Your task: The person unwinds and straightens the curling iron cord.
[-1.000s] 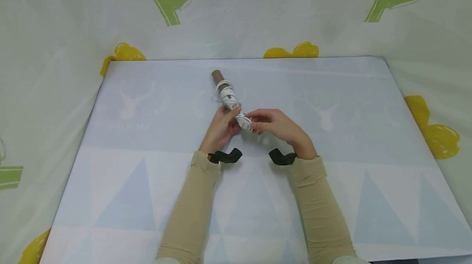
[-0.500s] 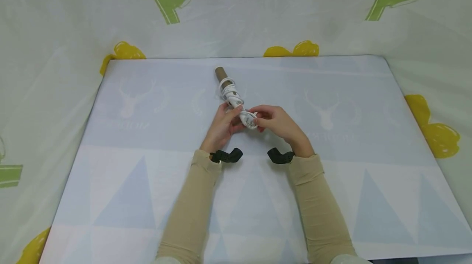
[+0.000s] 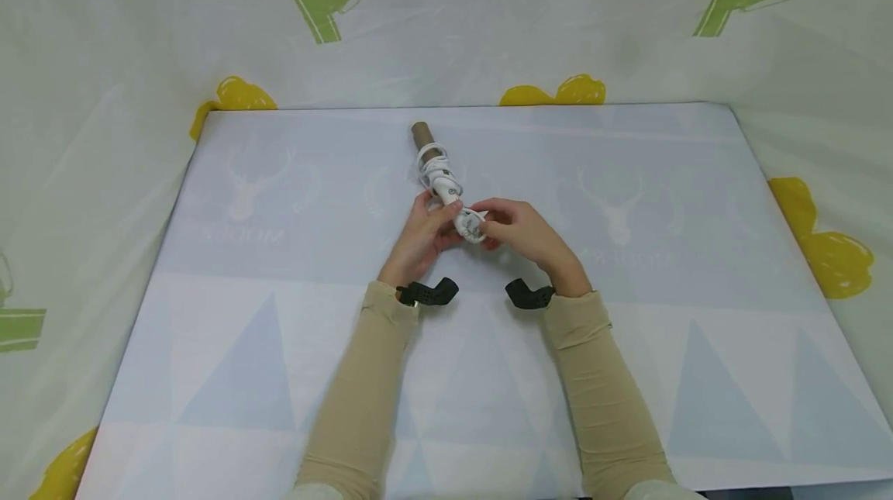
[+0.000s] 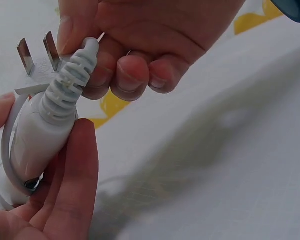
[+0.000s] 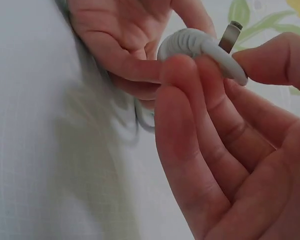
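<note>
A curling iron (image 3: 447,188) with a white handle and brown barrel (image 3: 422,136) points toward the far table edge. White cord is looped around its middle. My left hand (image 3: 415,240) grips the handle near its lower end, thumb on top. In the left wrist view, a plug (image 4: 36,79) with two flat metal prongs lies against the handle, beside the ribbed cord sleeve (image 4: 64,90). My right hand (image 3: 530,235) pinches the bent power cord (image 5: 227,62) just past that sleeve, between thumb and fingers. The fingers hide part of the plug in the right wrist view.
A table (image 3: 293,345) with a pale blue and white patterned cover lies under both arms. Behind and beside it hangs a light curtain (image 3: 446,19) with green and yellow plant prints. A black curved wrist mount (image 3: 429,292) sticks out from the left wrist, another from the right.
The curling iron has shifted slightly right and away from me, and its handle end has turned so the plug shows more. Both hands keep their hold; little has moved in the last half second.
</note>
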Action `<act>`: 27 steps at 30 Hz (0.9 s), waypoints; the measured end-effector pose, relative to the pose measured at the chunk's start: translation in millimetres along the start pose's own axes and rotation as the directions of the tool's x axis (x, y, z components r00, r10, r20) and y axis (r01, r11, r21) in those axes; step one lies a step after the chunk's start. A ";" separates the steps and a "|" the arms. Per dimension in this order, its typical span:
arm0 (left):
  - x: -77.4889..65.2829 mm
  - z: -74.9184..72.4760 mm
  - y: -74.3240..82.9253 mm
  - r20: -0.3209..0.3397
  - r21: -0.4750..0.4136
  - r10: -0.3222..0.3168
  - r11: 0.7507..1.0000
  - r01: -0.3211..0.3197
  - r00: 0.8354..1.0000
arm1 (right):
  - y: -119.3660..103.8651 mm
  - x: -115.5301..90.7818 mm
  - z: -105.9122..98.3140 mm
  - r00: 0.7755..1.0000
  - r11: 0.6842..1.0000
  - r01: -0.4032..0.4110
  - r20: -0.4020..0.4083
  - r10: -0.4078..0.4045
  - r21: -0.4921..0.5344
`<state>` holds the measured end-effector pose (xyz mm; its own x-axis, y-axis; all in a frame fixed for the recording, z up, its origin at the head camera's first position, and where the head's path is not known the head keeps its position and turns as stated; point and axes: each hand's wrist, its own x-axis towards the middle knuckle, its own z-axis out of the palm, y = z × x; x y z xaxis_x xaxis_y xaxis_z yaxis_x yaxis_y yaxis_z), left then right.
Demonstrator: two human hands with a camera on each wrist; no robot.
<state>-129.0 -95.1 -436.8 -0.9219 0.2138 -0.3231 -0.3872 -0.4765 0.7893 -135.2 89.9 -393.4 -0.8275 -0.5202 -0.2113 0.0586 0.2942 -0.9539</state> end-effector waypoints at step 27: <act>0.0 -2.6 4.1 0.047 -0.042 -0.057 0.997 0.059 0.997 | 3.6 2.7 3.0 0.994 0.997 0.067 0.082 -0.070 0.035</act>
<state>-130.6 -99.2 -435.0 -0.8966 0.2804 -0.3427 -0.4411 -0.4980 0.7466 -135.5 87.2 -398.1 -0.7810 -0.6034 -0.1611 0.0229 0.2302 -0.9729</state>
